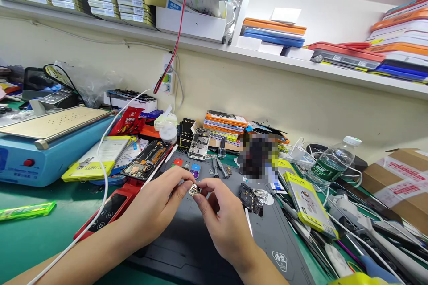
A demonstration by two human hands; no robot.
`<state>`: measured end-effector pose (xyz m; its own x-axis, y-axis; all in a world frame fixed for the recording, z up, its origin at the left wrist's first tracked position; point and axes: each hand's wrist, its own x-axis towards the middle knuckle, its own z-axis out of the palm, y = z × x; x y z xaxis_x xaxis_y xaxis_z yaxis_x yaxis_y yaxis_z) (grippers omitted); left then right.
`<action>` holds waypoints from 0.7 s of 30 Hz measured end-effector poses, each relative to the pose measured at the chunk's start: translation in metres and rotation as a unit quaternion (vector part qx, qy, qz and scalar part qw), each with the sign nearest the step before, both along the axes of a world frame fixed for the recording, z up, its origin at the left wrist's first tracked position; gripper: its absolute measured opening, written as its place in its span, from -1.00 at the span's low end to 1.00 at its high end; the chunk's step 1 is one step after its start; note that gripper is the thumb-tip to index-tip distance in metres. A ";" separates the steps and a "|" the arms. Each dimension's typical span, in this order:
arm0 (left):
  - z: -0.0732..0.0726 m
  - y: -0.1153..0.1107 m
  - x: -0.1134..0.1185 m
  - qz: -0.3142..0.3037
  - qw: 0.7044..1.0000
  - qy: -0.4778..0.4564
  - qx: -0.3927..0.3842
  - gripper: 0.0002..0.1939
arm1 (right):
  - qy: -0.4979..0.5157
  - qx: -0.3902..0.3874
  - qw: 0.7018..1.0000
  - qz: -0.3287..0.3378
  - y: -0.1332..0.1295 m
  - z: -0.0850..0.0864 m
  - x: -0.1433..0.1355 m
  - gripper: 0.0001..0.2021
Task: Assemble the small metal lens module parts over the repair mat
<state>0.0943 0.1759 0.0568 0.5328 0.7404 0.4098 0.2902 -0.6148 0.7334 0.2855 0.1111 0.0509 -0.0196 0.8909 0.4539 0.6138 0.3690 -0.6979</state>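
Note:
A small silvery-gold metal part (193, 190), perhaps a phone component, is pinched between both hands above the dark grey work mat (190, 240). My left hand (163, 200) is closed, its thumb and fingertips on the part's left side. On the other side my right hand (222, 213) grips it between thumb and forefinger, with the other fingers curled. The part's exact kind is too small to make out. To the right of my right hand lies a black phone part (249, 198) on crumpled film. Beyond the hands are two screwdrivers (220, 167) and an opened phone housing (199, 143).
At left stand a blue separator machine (67, 156), an opened phone (147, 159) and a red device (110, 209). A white cable (106, 173) crosses my left forearm. Rightward are battery packs (310, 205), a water bottle (332, 164), tools and a cardboard box (397, 187). Shelves hang above.

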 end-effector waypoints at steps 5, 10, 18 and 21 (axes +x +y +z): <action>-0.001 0.001 0.000 0.001 1.000 0.001 0.000 -0.80 | 0.001 0.000 1.000 0.000 0.000 0.001 0.000 -0.86; -0.001 0.001 0.000 0.001 1.000 0.001 0.002 -0.80 | 0.000 -0.002 1.000 0.000 0.000 0.001 -0.001 -0.86; -0.001 0.001 0.001 0.002 1.000 0.003 0.002 -0.80 | 0.003 0.002 1.000 0.003 0.000 0.001 0.000 -0.86; -0.001 0.001 0.001 0.002 1.000 0.003 0.004 -0.79 | 0.001 0.003 1.000 0.003 -0.001 0.002 -0.001 -0.86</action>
<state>0.0950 0.1772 0.0560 0.5321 0.7393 0.4127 0.2982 -0.6198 0.7259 0.2850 0.1102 0.0524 -0.0232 0.8883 0.4587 0.6103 0.3760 -0.6972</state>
